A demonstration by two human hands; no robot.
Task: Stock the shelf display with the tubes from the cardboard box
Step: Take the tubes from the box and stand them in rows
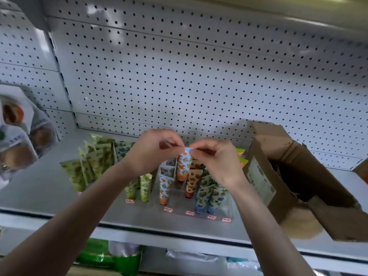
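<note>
An orange-patterned tube (pixel 183 166) hangs cap down over the clear display rack (pixel 179 208) on the shelf. My left hand (pixel 153 150) and my right hand (pixel 213 158) both pinch its flat crimped top end. Beneath and around it stand more tubes: green ones (pixel 139 186), another orange one (pixel 164 193), a brown-spotted one (pixel 192 183) and blue-capped ones (pixel 209 196). A loose group of green tubes (pixel 89 162) leans at the left. The open cardboard box (pixel 282 176) lies on its side at the right, its inside dark.
White pegboard (pixel 199 76) backs the grey shelf (pixel 39 188). Packaged goods (pixel 18 140) hang at the far left. Pink price labels (pixel 190 213) line the rack's front. Green and white packages (pixel 111 255) sit on the shelf below.
</note>
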